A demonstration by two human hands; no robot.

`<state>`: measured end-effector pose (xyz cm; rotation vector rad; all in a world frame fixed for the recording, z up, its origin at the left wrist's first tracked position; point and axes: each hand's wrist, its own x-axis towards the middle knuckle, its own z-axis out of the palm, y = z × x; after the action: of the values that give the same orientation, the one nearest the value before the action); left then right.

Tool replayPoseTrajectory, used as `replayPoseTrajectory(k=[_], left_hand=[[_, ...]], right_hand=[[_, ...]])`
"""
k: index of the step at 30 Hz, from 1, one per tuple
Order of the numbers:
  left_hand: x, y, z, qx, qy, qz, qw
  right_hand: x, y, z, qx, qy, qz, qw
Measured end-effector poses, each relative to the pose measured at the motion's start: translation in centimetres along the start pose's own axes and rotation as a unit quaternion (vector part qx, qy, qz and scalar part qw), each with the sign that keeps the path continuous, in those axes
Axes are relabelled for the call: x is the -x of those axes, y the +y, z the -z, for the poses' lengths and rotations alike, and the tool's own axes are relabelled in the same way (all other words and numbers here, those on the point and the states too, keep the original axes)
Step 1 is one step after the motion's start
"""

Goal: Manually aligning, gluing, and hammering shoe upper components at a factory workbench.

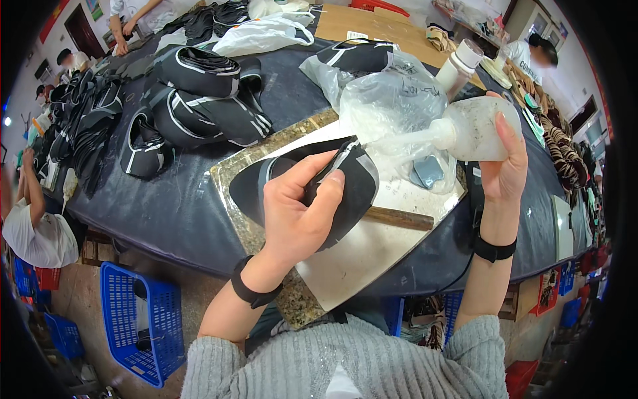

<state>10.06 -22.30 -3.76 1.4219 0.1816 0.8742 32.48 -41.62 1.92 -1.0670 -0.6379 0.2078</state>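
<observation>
My left hand (298, 207) pinches the edge of a black shoe upper (355, 199) with a grey strip along its opening, holding it above a white board (345, 266). In my right hand (506, 169) is a translucent white squeeze bottle (484, 130), tipped sideways. Its long thin nozzle points left, and the tip is close to the upper's strip; whether they touch I cannot tell. A wooden stick or handle (402, 218) lies on the board, partly covered by the upper. Under the board, a speckled stone slab (300, 304) shows at the edges.
Stacked black uppers (199, 100) stand at the far left of the dark-covered table (179, 206). Clear plastic bags (392, 100) and a white jar (458, 66) lie beyond the bottle. A blue basket (143, 319) is on the floor at left. Other people work around the table.
</observation>
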Motion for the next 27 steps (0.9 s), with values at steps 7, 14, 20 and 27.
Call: replayPoseTrajectory(k=[7,14,20,27], left_hand=[[0.1,0.1,-0.1,-0.068,-0.003,-0.037,0.997],[0.3,-0.1,-0.3,-0.13,-0.001,-0.074,0.989],[0.5,-0.6,-0.3,-0.161,0.004,-0.094,0.983],[0.5,-0.8,-0.2,-0.165,0.002,-0.116,0.979]], right_hand=[[0.3,0.5,-0.1,0.003,0.0,-0.008,1.0],[0.7,0.7,0.1,-0.013,0.012,-0.015,1.0],[1.0,0.7,0.3,-0.014,0.018,-0.023,0.999],[1.1,1.0,0.3,-0.017,0.028,-0.022,0.999]])
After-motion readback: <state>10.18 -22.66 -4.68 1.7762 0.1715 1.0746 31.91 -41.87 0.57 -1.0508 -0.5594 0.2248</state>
